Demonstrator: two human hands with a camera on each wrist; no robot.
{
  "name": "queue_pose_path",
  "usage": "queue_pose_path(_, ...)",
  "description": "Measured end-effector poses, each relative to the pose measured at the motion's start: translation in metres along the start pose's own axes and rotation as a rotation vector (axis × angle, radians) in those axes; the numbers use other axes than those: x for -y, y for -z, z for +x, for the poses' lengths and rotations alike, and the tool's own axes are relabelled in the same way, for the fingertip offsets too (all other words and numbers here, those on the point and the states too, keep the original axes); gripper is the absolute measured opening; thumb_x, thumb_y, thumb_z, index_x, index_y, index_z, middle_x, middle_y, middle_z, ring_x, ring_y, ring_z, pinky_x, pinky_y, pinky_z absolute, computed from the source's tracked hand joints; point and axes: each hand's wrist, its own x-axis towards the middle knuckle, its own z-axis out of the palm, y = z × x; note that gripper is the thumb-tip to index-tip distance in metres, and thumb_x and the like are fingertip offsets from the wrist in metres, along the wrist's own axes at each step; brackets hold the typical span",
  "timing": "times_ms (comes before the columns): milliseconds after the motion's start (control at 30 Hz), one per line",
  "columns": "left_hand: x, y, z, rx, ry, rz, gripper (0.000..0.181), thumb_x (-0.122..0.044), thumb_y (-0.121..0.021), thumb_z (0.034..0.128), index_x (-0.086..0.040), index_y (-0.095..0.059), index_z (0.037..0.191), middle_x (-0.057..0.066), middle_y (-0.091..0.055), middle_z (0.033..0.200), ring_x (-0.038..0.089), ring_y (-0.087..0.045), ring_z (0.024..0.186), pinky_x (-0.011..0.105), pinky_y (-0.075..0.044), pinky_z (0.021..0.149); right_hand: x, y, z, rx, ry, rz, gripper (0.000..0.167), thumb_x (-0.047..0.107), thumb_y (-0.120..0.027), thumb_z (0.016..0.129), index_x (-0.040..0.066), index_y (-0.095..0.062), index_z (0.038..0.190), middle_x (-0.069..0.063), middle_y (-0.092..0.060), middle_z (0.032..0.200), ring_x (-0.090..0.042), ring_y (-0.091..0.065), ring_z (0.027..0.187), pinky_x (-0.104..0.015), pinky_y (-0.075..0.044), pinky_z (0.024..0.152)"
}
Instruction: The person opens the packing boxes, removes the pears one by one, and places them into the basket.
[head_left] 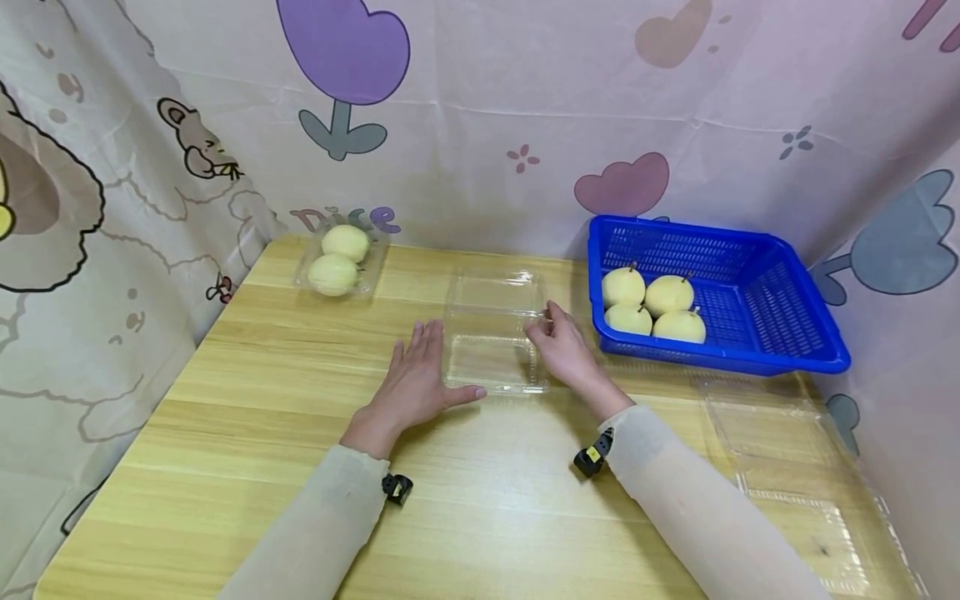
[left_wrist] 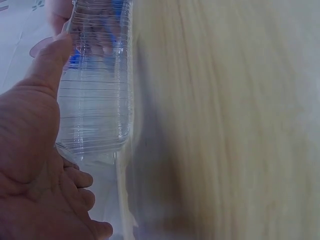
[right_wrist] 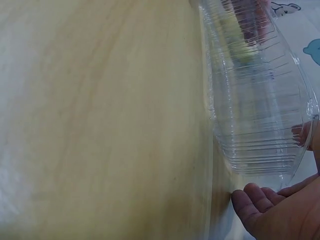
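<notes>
A clear plastic clamshell container [head_left: 491, 360] lies unfolded on the wooden table, one half behind the other. My left hand [head_left: 411, 375] is at its left side, fingers straight, with the thumb along the front edge. In the left wrist view the left thumb [left_wrist: 47, 65] lies against the container's ribbed wall [left_wrist: 95, 105]. On the opposite side my right hand [head_left: 564, 350] pinches the container's right edge, its thumb over the rim. The right wrist view shows the other right-hand fingers [right_wrist: 255, 200] loosely bent beside the container's end wall [right_wrist: 260, 160].
A blue plastic basket [head_left: 780, 362] with several pale yellow pears [head_left: 670, 295] stands at the back right. Another clear container [head_left: 375, 271] holding two pears [head_left: 333, 275] sits at the back left. More clear, opened packaging [head_left: 780, 467] lies at the right edge. A printed curtain [head_left: 480, 125] hangs behind the table.
</notes>
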Motion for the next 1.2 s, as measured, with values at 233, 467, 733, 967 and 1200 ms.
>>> queue_pose_path(233, 0.000, 0.004, -0.004, 0.000, -0.005, 0.020, 0.139, -0.078, -0.073, 0.0818, 0.002, 0.002, 0.167, 0.023, 0.001, 0.176, 0.036, 0.007, 0.164, 0.063, 0.002, 0.131, 0.000, -0.004, -0.003, 0.013, 0.033, -0.004, 0.079, 0.041, -0.053, 0.108, -0.001, -0.020, 0.167, -0.022, -0.047, 0.159, -0.039, -0.049, 0.144, -0.056, -0.040, 0.122)
queue_pose_path(467, -0.004, 0.008, -0.007, 0.015, -0.027, 0.027, 0.138, -0.078, -0.073, 0.0815, -0.002, 0.004, 0.168, 0.017, 0.010, 0.176, 0.036, 0.009, 0.164, 0.063, 0.004, 0.131, 0.002, -0.010, -0.009, 0.020, 0.060, -0.005, 0.078, 0.040, -0.054, 0.108, 0.000, -0.023, 0.166, -0.021, -0.047, 0.159, -0.039, -0.052, 0.142, -0.057, -0.044, 0.119)
queue_pose_path(733, -0.007, 0.009, -0.008, 0.000, -0.021, 0.084, 0.139, -0.084, -0.068, 0.0805, 0.000, 0.002, 0.168, 0.022, 0.007, 0.176, 0.035, 0.011, 0.163, 0.063, 0.002, 0.131, 0.004, -0.015, -0.017, 0.018, 0.161, -0.186, 0.078, 0.042, -0.053, 0.110, -0.005, -0.024, 0.164, -0.028, -0.040, 0.163, -0.045, -0.046, 0.146, -0.059, -0.038, 0.123)
queue_pose_path(967, -0.012, 0.008, -0.008, -0.039, -0.039, 0.181, 0.140, -0.087, -0.065, 0.0789, 0.004, -0.005, 0.167, 0.025, -0.001, 0.175, 0.039, 0.005, 0.164, 0.067, 0.001, 0.130, 0.007, -0.018, -0.023, 0.017, 0.218, -0.345, 0.079, 0.052, -0.043, 0.111, -0.004, -0.027, 0.164, -0.029, -0.036, 0.165, -0.049, -0.034, 0.153, -0.061, -0.030, 0.127)
queue_pose_path(1200, -0.024, 0.006, -0.005, -0.031, -0.084, 0.233, 0.140, -0.088, -0.065, 0.0782, 0.005, -0.007, 0.166, 0.026, -0.002, 0.175, 0.039, 0.002, 0.163, 0.067, 0.001, 0.129, 0.010, -0.019, -0.028, 0.011, 0.265, -0.398, 0.077, 0.054, -0.039, 0.112, -0.004, -0.032, 0.162, -0.028, -0.040, 0.164, -0.047, -0.036, 0.153, -0.059, -0.031, 0.127)
